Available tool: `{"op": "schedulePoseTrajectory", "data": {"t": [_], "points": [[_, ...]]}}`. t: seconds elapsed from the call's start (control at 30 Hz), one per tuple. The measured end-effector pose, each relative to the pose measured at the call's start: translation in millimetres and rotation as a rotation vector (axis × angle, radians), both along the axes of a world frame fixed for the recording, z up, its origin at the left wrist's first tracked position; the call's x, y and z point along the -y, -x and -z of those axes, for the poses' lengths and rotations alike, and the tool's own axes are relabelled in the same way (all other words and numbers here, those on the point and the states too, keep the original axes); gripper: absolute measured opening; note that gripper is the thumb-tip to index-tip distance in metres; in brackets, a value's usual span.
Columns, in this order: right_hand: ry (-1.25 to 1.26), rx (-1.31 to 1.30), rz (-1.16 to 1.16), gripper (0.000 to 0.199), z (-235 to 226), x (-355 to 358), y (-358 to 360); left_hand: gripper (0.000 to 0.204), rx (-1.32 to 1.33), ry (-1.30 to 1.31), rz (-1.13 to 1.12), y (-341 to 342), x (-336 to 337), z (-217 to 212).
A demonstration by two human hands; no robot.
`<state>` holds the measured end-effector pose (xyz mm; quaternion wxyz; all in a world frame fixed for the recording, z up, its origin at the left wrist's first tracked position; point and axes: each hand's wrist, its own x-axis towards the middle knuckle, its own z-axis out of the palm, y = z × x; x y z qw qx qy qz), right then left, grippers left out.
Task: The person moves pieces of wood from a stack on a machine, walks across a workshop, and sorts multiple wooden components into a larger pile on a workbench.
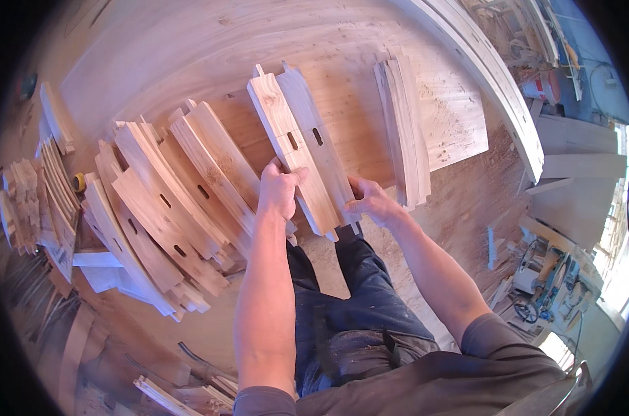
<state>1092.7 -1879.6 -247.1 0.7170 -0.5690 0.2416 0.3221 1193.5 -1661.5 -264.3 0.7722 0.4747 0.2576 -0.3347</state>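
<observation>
Two pale wooden boards lie side by side in front of me, each with a short slot cut through it and a tenon at its far end. My left hand grips the near part of the left board, its thumb lying across the top face. On the other side, my right hand is closed round the outer edge of the right board, close to its near end. The boards touch along their long edges. Fingers of both hands are partly hidden beneath the wood.
Several slotted boards are piled to my left, with smaller wooden pieces beyond. A stack of narrow boards lies right on the plywood tabletop. A yellow tape measure is far left. Machinery and scraps stand at right.
</observation>
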Motion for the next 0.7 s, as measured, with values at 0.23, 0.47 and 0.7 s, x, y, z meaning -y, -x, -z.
{"op": "schedulePoseTrajectory", "data": {"t": [0.23,0.47,0.7], "points": [[-0.048,0.016,-0.007,0.066,4,3,-3,0.043,0.007,0.058,0.035,-1,-3,0],[0.026,0.031,0.037,0.063,2,-3,-3,0.045,0.045,-0.064,0.069,-1,4,-8],[0.376,0.086,-0.039,0.065,-19,-1,-16,0.044,0.119,-0.270,0.163,-20,31,-27]]}}
